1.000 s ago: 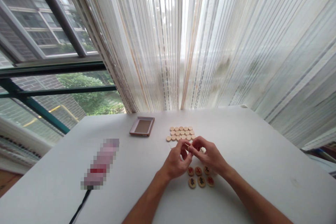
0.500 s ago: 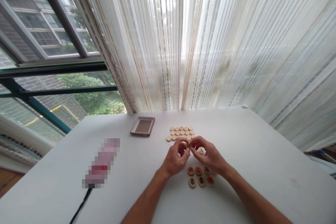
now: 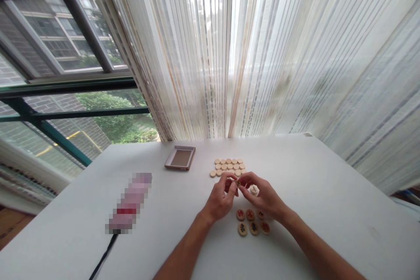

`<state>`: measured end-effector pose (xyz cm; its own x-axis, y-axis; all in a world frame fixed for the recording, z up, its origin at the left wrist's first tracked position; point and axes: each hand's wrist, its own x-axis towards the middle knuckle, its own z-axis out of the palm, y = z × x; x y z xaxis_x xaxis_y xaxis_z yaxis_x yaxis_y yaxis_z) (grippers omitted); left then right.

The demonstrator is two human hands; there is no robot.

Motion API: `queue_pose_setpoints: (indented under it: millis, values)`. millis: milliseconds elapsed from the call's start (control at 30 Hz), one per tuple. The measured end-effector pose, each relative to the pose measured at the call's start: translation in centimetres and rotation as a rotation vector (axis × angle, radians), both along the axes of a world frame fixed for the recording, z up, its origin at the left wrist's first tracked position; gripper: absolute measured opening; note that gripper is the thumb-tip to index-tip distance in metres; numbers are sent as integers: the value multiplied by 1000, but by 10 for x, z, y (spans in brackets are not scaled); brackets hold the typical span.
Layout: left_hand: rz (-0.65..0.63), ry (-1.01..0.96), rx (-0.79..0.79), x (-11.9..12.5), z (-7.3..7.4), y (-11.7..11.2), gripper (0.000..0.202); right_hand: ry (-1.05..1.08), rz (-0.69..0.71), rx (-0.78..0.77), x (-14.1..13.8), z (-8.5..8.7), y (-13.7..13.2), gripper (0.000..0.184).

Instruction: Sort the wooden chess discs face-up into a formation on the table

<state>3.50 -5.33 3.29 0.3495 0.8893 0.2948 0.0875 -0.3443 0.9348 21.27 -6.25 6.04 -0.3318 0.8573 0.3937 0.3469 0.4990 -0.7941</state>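
Observation:
Between the fingertips of my left hand (image 3: 223, 194) and my right hand (image 3: 260, 192) is one round wooden xiangqi piece (image 3: 238, 183) with a dark character, raised above the table. Both hands are closed on its edges. Beside my right palm, partly behind the fingers, stands a pale xiangqi piece (image 3: 253, 189) with a dark mark, perhaps on top of others. Below my hands lie two short rows of face-up pieces (image 3: 242, 229) with red or black characters; my right hand covers part of one. Beyond my fingers, several blank-side-up pieces (image 3: 224, 166) form rows.
An open shallow box (image 3: 181, 157) lies toward the back of the white table (image 3: 157, 245). At the left is a blurred-out pink object (image 3: 131, 203) with a black cord (image 3: 105, 254). Striped curtains (image 3: 229, 52) and a window border the table's far side.
The held piece has tilted a little between my fingertips. The whole view has shifted slightly, while the other pieces stay in the same arrangement.

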Motion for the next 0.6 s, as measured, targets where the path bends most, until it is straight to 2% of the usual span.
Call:
queue_pose_setpoints:
  millis: [267,367,600]
  values:
    - [20,41,47,-3,2,-1,19,-10,12,-2,3,2,-1,15]
    - [39,20,32,-5,3,2,16,-25,-28,18,4,2,1,15]
    - [243,-83,-21,-13,-7,19,22,-74,-188,46,19,-3,11,22]
